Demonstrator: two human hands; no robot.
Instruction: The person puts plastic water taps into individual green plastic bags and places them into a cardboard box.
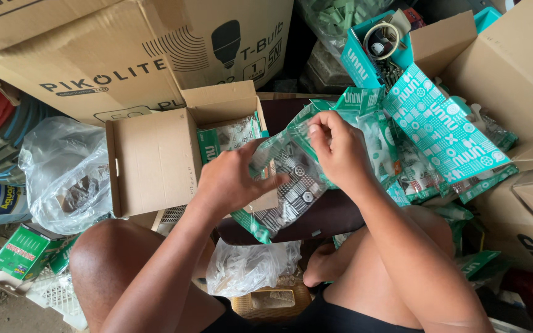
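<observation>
While my left hand (232, 179) clamps the lower part of a clear, crinkly plastic packet (288, 182) with green edging above my lap, my right hand (338, 151) pinches its top edge, fingertips closed, keeping it taut. Matching glossy packets (445, 132) lie heaped to my right; a small open cardboard box (155, 157), matt and stiff, stands just left.

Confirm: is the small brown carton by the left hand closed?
No. The small brown carton has its flaps folded open, with a green packet showing inside, just left of the left hand.
</observation>
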